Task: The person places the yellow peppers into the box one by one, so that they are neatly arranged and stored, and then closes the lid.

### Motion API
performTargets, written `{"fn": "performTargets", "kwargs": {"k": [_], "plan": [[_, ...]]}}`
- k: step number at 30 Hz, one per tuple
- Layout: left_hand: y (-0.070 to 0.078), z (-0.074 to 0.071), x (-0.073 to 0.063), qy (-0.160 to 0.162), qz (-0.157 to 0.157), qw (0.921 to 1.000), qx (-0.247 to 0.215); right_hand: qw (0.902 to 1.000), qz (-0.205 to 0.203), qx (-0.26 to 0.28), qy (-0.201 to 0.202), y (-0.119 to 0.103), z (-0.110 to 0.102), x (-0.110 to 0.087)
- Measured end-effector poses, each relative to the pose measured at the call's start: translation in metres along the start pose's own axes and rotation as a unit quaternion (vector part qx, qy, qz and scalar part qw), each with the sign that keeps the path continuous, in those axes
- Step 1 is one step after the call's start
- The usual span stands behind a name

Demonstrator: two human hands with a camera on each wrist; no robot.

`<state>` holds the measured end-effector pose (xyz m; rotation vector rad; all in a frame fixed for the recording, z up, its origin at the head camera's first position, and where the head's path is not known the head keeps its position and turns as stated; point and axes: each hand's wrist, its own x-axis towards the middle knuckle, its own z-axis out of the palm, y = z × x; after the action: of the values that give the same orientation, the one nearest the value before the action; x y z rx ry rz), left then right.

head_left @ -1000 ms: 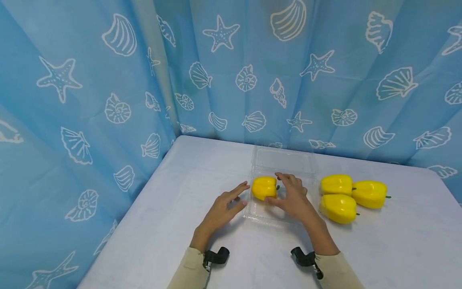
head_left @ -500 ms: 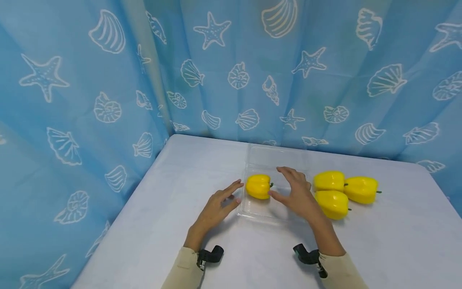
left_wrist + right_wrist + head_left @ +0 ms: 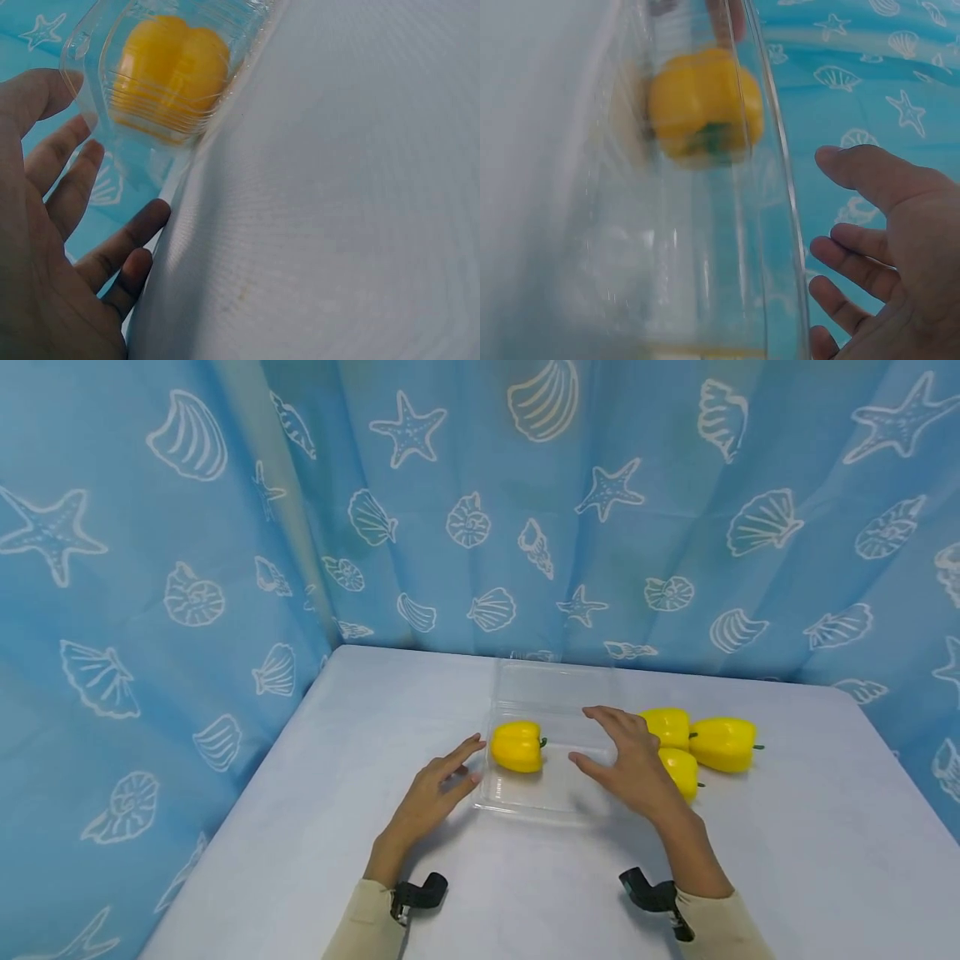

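Note:
One yellow bell pepper lies at the left side of a clear plastic clamshell container, its green stem to the right. The lid is folded back behind the base. My left hand is by the container's left wall, fingers extended and empty. In the left wrist view its fingertips meet or nearly meet the plastic, with the pepper behind it. My right hand hovers at the container's right side, fingers spread and holding nothing. The right wrist view shows the pepper blurred, at the far end.
Right of my right hand sit three more yellow bell peppers, a back one, a right one and a front one partly hidden by the hand. A white cloth covers the table. Blue shell-print curtains hang behind and left.
My right hand has let go of the pepper in the container and drawn away to the right. The left hand stays by the left wall. The head view has turned rightward.

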<state>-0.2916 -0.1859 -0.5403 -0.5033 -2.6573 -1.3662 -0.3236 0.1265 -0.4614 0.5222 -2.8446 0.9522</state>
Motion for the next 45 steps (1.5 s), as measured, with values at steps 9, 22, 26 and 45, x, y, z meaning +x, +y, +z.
{"fn": "performTargets", "kwargs": {"k": [9,22,26,45], "plan": [[-0.001,0.001,-0.001,-0.001,-0.006,1.0,-0.003,0.9997,0.002,-0.018,0.014,0.013,-0.019,-0.007],[0.001,-0.001,0.0,-0.003,0.0,1.0,0.006,0.9983,0.004,-0.047,0.033,0.04,-0.036,-0.024],[0.002,0.0,0.0,-0.004,0.001,1.0,0.005,0.9984,0.003,-0.046,0.032,0.048,-0.041,-0.03],[0.002,0.001,-0.001,0.0,-0.002,1.0,0.001,0.9971,0.015,-0.07,0.023,0.068,-0.057,-0.041]]}}
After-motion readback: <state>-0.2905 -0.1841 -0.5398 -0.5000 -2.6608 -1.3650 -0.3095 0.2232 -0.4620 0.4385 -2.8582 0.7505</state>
